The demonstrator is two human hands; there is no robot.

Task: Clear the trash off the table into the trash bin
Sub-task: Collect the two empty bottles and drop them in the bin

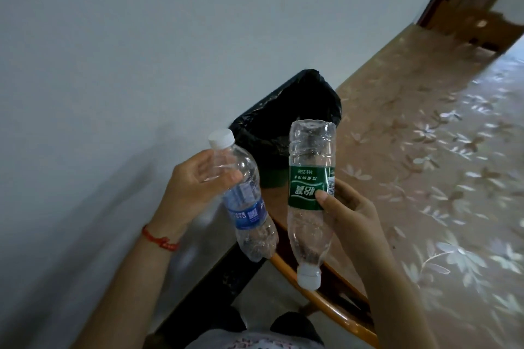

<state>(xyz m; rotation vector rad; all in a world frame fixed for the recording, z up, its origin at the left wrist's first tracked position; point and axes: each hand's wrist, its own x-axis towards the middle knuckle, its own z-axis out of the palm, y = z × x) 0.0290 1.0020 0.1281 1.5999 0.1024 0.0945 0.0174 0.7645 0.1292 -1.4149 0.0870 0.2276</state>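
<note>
My left hand (187,190) grips a clear plastic bottle with a blue label (246,207), cap up and tilted left. My right hand (351,215) holds a second clear bottle with a green label (309,190) upside down, its white cap pointing at the floor. Both bottles look empty. Just beyond them stands the trash bin (272,178), green and lined with a black bag (286,110), against the wall beside the table's end. The bottles hover in front of the bin's opening, slightly nearer to me.
The table (425,150), covered with a tan flower-patterned cloth, runs along the right. A wooden chair back (334,303) curves below my right hand. A pale wall (113,65) fills the left, with a dark baseboard below. A wooden chair (476,28) stands at the table's far end.
</note>
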